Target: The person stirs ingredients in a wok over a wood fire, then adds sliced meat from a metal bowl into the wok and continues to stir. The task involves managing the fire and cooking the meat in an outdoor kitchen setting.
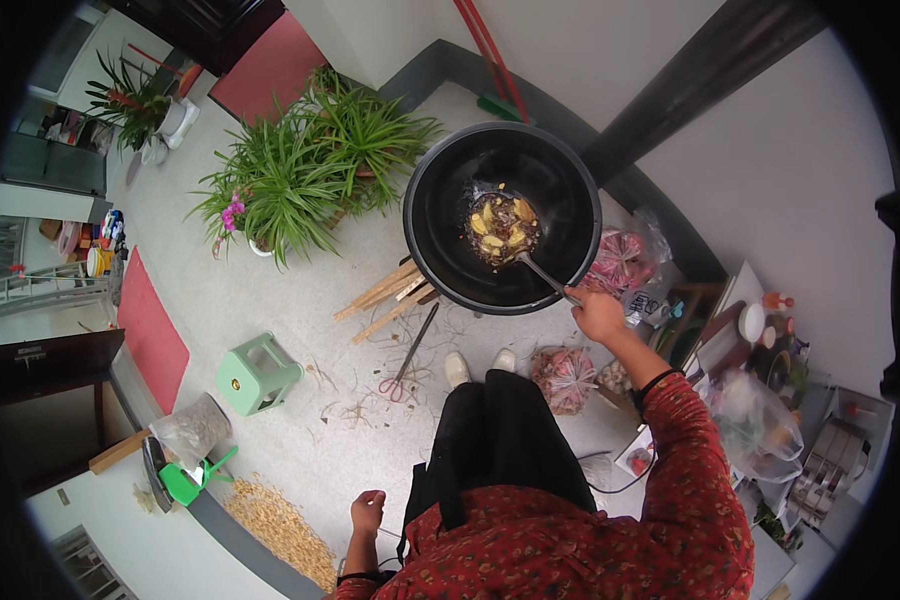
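Observation:
My right hand (600, 313) grips the handle of a metal spatula or ladle (546, 276), whose head rests among the contents of a large black wok (436, 238). Yellowish pieces and dark bits, apparently spices (504, 225), lie at the bottom of the wok, some in a little shiny liquid. My left hand (368, 511) hangs low beside my left leg, away from the wok, its fingers curled together; nothing shows in it. Split wood sticks (382, 292) jut out from under the wok's near left side.
Fire tongs (418, 342) with pink handles lie on the floor amid twigs. A green plastic stool (251, 382) stands left, potted spider plants (289, 176) beyond. Filled plastic bags (562, 379) sit by my feet at right, near a cluttered shelf. Yellowish pieces (277, 529) are spread on the floor at lower left.

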A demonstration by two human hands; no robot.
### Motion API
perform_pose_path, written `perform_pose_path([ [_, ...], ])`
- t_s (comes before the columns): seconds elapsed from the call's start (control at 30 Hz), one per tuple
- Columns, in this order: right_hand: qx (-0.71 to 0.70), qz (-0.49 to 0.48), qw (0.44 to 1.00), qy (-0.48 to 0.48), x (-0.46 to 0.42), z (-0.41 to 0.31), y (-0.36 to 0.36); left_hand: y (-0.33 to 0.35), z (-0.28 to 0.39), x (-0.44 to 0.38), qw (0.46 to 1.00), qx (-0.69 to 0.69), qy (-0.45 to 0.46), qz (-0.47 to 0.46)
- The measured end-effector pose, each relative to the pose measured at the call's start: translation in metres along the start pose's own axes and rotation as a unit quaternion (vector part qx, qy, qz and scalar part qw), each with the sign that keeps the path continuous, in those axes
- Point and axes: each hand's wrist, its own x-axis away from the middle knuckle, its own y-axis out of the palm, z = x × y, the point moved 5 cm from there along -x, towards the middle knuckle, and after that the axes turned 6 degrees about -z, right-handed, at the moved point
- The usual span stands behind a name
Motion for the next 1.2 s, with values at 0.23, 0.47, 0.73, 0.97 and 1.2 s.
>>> perform_pose_path([
  [0.23,-0.004,0.052,0.999,0.015,-0.037,-0.026,0.005,-0.007,-0.009,0.006,0.999,-0.013,-0.049,-0.012],
  [0.47,-0.037,0.122,0.992,0.025,-0.084,-0.041,-0.014,-0.014,-0.032,0.024,0.998,0.037,-0.051,0.024],
  [0.73,-0.049,0.085,0.991,0.089,-0.096,-0.032,-0.012,-0.006,-0.036,0.022,0.997,0.042,-0.069,0.007],
  [0.97,-0.056,0.037,0.995,0.078,-0.041,-0.008,0.000,-0.001,-0.012,0.006,0.999,0.000,-0.048,-0.013],
  [1.2,-0.010,0.013,1.000,0.026,0.005,0.001,-0.011,0.002,-0.008,-0.005,1.000,0.013,-0.001,-0.003],
])
